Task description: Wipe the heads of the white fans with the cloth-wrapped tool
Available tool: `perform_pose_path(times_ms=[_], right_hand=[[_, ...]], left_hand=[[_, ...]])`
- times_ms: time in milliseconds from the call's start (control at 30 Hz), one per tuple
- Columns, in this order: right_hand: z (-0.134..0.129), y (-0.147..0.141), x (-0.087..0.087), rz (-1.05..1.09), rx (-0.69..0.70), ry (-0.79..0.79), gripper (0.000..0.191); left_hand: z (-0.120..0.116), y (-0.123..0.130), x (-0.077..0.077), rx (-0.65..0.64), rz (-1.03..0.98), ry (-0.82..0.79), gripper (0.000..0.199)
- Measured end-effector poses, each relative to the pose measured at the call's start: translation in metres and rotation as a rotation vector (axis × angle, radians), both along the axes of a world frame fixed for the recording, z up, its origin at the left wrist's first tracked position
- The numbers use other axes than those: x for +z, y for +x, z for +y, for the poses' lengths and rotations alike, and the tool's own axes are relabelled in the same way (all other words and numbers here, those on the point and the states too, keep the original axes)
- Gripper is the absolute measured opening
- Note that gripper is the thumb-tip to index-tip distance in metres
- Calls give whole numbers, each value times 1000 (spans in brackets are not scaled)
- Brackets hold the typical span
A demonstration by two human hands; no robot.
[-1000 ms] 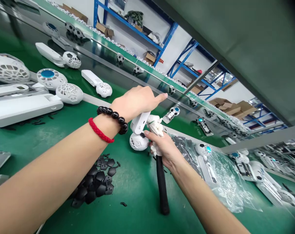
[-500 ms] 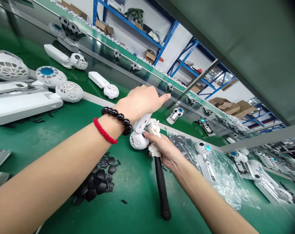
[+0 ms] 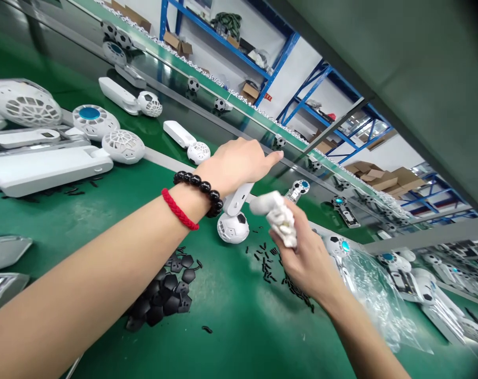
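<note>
My left hand (image 3: 239,163), with a black bead bracelet and a red braided band at the wrist, is closed around the handle of a white handheld fan (image 3: 233,229). The fan's round football-patterned head hangs below, with one black pentagon visible on it. Up and right of that head, my right hand (image 3: 305,252) grips a hammer (image 3: 267,202) with a white head and white cloth wrapped at its neck; its handle is hidden behind the hand. Hammer and fan are apart. A heap of black pentagon panels (image 3: 165,297) lies below my left wrist.
Small black strips (image 3: 268,263) are scattered under my right hand. White fans (image 3: 122,146) lie at left, and others (image 3: 431,295) at right beside a clear plastic bag (image 3: 384,295). Beyond runs a conveyor (image 3: 254,126) carrying fans; blue shelves (image 3: 223,45) stand behind.
My right hand has lifted the hammer up and right, away from the fan head that its thumb was at. The black strips are now uncovered. My left hand keeps its hold; the view has shifted slightly.
</note>
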State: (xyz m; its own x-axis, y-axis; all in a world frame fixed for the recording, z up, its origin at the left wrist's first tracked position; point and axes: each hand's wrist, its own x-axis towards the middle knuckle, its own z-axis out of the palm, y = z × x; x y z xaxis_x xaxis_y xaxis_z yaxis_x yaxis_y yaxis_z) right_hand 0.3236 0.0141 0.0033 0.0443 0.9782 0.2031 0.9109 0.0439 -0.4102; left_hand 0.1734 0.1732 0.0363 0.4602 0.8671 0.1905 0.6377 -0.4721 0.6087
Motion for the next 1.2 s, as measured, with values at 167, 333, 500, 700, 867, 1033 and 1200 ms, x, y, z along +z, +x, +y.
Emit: perform_pose_path(times_ms=[167, 333, 500, 700, 867, 1033, 1200], right_hand=[[-15, -8, 3, -289, -34, 227, 82], [-15, -14, -9, -574, 23, -209, 84], [-22, -8, 14, -208, -234, 268, 66], [-21, -44, 1, 154, 74, -218, 17], [-14, -85, -41, 114, 171, -471, 26], [-5, -93, -43, 74, 216, -464, 19], [-4, -101, -41, 104, 193, -494, 26]], left_hand=[[-1, -1, 1, -5, 9, 3, 73], [-4, -1, 1, -14, 23, -1, 72], [-1, 2, -3, -34, -5, 28, 67], [12, -6, -7, -6, -2, -6, 67], [28, -19, -10, 54, 42, -137, 75], [34, -18, -13, 51, 24, -104, 79], [29, -14, -10, 28, 20, -84, 79]])
